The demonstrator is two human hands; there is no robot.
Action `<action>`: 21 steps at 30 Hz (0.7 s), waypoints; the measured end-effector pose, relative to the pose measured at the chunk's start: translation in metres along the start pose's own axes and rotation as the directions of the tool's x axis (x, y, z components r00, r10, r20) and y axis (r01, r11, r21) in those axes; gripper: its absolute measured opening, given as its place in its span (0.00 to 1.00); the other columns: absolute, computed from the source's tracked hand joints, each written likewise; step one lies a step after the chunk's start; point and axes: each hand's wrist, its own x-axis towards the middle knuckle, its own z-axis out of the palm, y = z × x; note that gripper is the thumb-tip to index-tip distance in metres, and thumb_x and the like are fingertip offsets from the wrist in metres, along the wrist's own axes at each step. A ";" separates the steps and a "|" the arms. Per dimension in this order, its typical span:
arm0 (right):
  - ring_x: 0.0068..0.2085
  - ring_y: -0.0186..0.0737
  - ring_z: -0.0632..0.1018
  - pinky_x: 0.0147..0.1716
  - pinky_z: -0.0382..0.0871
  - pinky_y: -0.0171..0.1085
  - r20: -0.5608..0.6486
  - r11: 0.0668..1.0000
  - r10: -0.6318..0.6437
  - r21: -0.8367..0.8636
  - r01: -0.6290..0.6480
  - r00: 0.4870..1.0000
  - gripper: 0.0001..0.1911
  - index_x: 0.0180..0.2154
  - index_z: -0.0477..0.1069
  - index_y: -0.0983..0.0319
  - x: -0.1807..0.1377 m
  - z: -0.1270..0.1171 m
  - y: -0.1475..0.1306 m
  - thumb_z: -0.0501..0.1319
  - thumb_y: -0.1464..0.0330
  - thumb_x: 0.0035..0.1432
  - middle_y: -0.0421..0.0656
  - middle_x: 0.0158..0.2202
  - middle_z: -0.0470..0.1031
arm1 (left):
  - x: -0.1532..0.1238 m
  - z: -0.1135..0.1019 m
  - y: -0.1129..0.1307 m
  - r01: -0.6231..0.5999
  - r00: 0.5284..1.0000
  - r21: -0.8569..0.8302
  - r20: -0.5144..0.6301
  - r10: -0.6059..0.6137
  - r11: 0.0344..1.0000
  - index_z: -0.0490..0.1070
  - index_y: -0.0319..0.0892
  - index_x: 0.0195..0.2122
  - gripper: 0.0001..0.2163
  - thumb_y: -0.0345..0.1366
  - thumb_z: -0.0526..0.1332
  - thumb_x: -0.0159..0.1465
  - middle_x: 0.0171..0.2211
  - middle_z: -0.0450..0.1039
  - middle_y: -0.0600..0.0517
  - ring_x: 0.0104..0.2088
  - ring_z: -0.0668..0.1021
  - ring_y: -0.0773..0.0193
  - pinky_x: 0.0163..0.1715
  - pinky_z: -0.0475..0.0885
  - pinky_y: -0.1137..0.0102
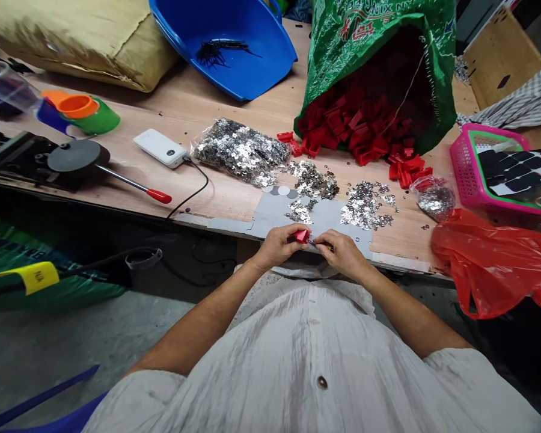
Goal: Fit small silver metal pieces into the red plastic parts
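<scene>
Left hand [277, 245] pinches red piece [302, 236]; right hand [342, 251], closed on thin tool [312, 243], aims it leftward at piece, contact unclear.

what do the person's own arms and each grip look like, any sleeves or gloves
Both arms are bare below the short, pale sleeves of a shirt with greyish streaks. The left grip and right grip are ungloved; no watch or bracelet shows at either wrist.
</scene>
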 end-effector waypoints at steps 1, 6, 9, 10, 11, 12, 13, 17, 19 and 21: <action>0.38 0.38 0.76 0.38 0.67 0.36 0.000 1.000 0.002 -0.003 -0.002 1.000 0.08 0.40 0.75 0.59 0.000 0.000 -0.001 0.58 0.73 0.62 0.43 0.37 0.76 | 0.000 0.000 0.000 -0.002 1.000 0.005 0.001 0.002 1.000 0.74 0.43 0.43 0.13 0.35 0.66 0.56 0.41 0.79 0.49 0.41 0.78 0.59 0.45 0.70 0.67; 0.37 0.38 0.76 0.38 0.67 0.36 -0.011 1.000 0.016 -0.022 -0.016 1.000 0.08 0.40 0.75 0.59 -0.001 0.000 -0.003 0.58 0.73 0.62 0.44 0.38 0.76 | 0.001 -0.001 0.001 -0.012 1.000 0.019 0.003 0.012 1.000 0.75 0.43 0.42 0.12 0.35 0.66 0.56 0.40 0.79 0.50 0.40 0.79 0.60 0.44 0.71 0.68; 0.38 0.38 0.76 0.39 0.67 0.36 -0.019 0.999 0.021 -0.031 -0.021 1.000 0.08 0.39 0.75 0.59 -0.002 0.004 -0.002 0.58 0.73 0.62 0.43 0.38 0.76 | 0.001 -0.001 0.001 -0.002 1.000 0.021 0.004 0.001 1.000 0.75 0.43 0.41 0.11 0.35 0.66 0.56 0.40 0.79 0.51 0.40 0.79 0.60 0.43 0.71 0.68; 0.38 0.38 0.76 0.39 0.67 0.36 -0.022 0.999 0.022 -0.034 -0.023 1.000 0.08 0.39 0.75 0.58 -0.002 0.006 -0.003 0.58 0.73 0.62 0.43 0.38 0.76 | 0.000 0.000 0.001 0.002 1.000 0.017 0.001 -0.002 1.000 0.75 0.43 0.41 0.11 0.35 0.66 0.56 0.39 0.79 0.51 0.40 0.79 0.60 0.43 0.71 0.68; 0.38 0.38 0.76 0.39 0.67 0.36 -0.026 0.999 0.025 -0.041 -0.026 0.999 0.08 0.40 0.74 0.58 -0.001 0.008 -0.003 0.58 0.73 0.61 0.43 0.38 0.76 | 0.000 0.000 0.001 0.005 1.000 0.010 -0.006 -0.005 1.000 0.75 0.43 0.41 0.11 0.36 0.66 0.56 0.39 0.80 0.50 0.40 0.79 0.60 0.43 0.71 0.68; 0.39 0.39 0.76 0.39 0.67 0.36 -0.032 0.998 0.030 -0.051 -0.031 0.999 0.08 0.40 0.74 0.58 0.001 0.010 -0.004 0.58 0.73 0.61 0.43 0.38 0.76 | 0.000 0.001 0.001 0.007 1.000 0.001 -0.014 -0.007 1.000 0.75 0.43 0.41 0.11 0.36 0.66 0.56 0.39 0.80 0.50 0.40 0.80 0.60 0.43 0.71 0.68; 0.39 0.39 0.76 0.40 0.67 0.36 -0.035 0.997 0.036 -0.063 -0.038 0.999 0.09 0.40 0.74 0.58 0.002 0.011 -0.005 0.58 0.74 0.61 0.43 0.39 0.76 | 0.000 0.001 0.001 0.008 1.000 -0.007 -0.022 -0.008 1.000 0.75 0.43 0.41 0.11 0.36 0.66 0.56 0.39 0.80 0.51 0.39 0.80 0.60 0.43 0.71 0.69; 0.39 0.39 0.76 0.39 0.67 0.36 -0.029 0.997 0.051 -0.053 -0.052 0.998 0.08 0.38 0.74 0.59 0.010 0.010 -0.007 0.58 0.75 0.60 0.43 0.38 0.76 | -0.001 0.002 0.000 0.010 1.000 -0.009 -0.024 -0.010 1.000 0.75 0.43 0.42 0.11 0.37 0.66 0.57 0.38 0.79 0.51 0.38 0.80 0.61 0.42 0.71 0.70; 0.37 0.38 0.76 0.38 0.66 0.36 -0.012 0.999 0.042 0.005 -0.042 0.999 0.07 0.37 0.74 0.59 0.011 0.005 -0.005 0.59 0.74 0.60 0.42 0.36 0.76 | -0.002 0.002 -0.001 0.012 1.000 0.004 -0.022 -0.012 1.000 0.74 0.43 0.42 0.12 0.36 0.65 0.57 0.39 0.79 0.51 0.39 0.79 0.61 0.43 0.71 0.69; 0.36 0.37 0.75 0.37 0.66 0.35 -0.004 0.998 0.031 0.048 -0.031 1.000 0.06 0.37 0.75 0.59 0.010 -0.001 -0.003 0.59 0.73 0.60 0.42 0.35 0.76 | -0.002 0.002 -0.001 0.011 1.000 0.014 -0.020 -0.011 1.000 0.74 0.43 0.43 0.12 0.36 0.66 0.57 0.40 0.79 0.50 0.41 0.79 0.60 0.45 0.70 0.68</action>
